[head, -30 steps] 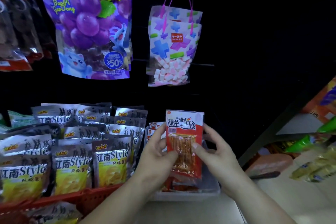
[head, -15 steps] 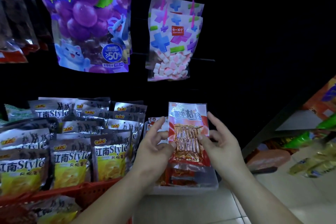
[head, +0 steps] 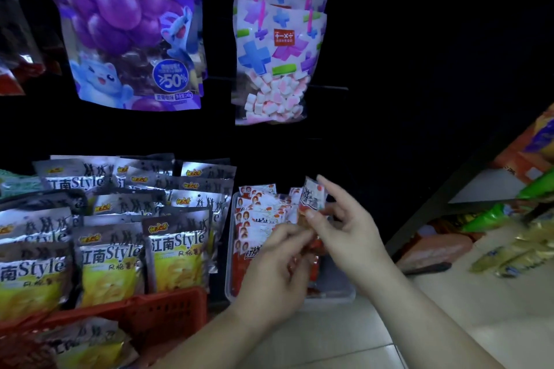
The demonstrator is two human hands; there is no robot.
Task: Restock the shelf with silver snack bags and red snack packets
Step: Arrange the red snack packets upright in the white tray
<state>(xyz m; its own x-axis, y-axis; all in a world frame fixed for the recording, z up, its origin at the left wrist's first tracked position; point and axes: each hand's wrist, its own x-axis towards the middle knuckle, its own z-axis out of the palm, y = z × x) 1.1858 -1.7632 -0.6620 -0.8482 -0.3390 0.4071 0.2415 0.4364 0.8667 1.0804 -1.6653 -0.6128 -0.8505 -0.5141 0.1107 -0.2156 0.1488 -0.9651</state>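
Both hands hold one red snack packet [head: 311, 199] edge-on over a clear plastic bin [head: 335, 293]. My right hand [head: 347, 225] pinches its upper part between thumb and fingers. My left hand [head: 278, 266] grips its lower end, which is mostly hidden. Several red snack packets [head: 257, 216] stand in rows in the bin's left and back part. Left of the bin, several silver snack bags [head: 177, 252] stand upright in a red basket [head: 168, 308].
A purple grape jelly bag [head: 126, 27] and a marshmallow bag [head: 275, 51] hang above on the dark back wall. A dark shelf post [head: 449, 207] runs diagonally at the right, with green and yellow packs [head: 509, 237] beyond. Pale floor tiles [head: 344, 338] lie below.
The red packet faced me flat before; now it is turned edge-on and lowered toward the bin's right side. Both hands moved down and right with it.
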